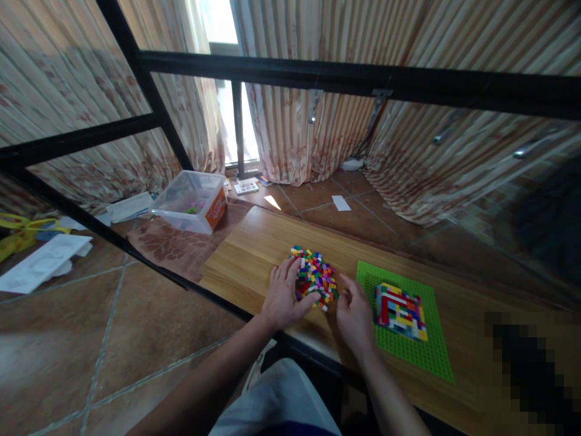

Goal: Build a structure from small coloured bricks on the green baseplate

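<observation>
A heap of small, many-coloured toy building bricks (319, 272) lies on the wooden tabletop (254, 242). My left hand (285, 297) rests at the heap's left edge, its fingers stretched out over the bricks and the thumb apart. On the heap's right side is my right hand (354, 312), with its fingers curled in; whatever they may hold is hidden. To the right of that hand lies a green studded baseplate (426, 357). A low block built of coloured bricks (400, 310) stands on the baseplate, close to my right hand.
Black metal bars (272, 62) cross the view above and to the left of the table. A clear plastic bin (190, 200) with a few items inside stands on a rug (158, 251). White packaging (43, 261) and papers lie on the tiled floor. A blurred dark patch covers the lower right.
</observation>
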Demonstrator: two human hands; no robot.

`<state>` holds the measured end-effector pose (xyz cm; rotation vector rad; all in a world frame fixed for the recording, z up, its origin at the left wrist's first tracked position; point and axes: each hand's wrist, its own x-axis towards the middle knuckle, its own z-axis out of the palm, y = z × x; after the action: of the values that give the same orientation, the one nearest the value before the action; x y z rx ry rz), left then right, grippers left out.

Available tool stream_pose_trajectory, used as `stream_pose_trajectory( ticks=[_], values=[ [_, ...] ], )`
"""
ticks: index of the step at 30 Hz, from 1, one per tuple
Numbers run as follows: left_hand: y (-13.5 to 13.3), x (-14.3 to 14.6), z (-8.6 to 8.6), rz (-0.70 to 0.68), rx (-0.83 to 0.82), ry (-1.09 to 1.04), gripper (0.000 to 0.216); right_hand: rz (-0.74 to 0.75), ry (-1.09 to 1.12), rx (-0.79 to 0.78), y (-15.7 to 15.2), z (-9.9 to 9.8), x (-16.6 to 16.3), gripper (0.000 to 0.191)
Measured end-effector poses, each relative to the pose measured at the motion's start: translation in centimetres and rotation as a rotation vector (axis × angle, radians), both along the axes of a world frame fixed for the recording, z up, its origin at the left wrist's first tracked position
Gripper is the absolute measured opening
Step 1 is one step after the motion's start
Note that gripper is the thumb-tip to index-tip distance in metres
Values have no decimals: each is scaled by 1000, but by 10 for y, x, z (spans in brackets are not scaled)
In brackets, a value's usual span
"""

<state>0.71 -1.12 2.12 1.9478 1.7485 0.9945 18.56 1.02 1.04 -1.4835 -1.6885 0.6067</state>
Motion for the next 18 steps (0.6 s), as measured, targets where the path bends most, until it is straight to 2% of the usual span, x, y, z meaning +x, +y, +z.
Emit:
stream_pose_trajectory(
  ticks=[4,8,13,18],
  values=[
    [0,-7,-7,150,25,-348,51,20,-78,33,11,14,0,36],
    [2,-12,-14,245,36,-597,41,188,-118,54,6,23,-15,28],
    [4,-14,-16,240,29,-645,41,356,-247,76,-12,18,-37,29],
    [5,-13,-16,244,-9,-648,41,384,-338,106,-14,9,-46,33]
  ],
)
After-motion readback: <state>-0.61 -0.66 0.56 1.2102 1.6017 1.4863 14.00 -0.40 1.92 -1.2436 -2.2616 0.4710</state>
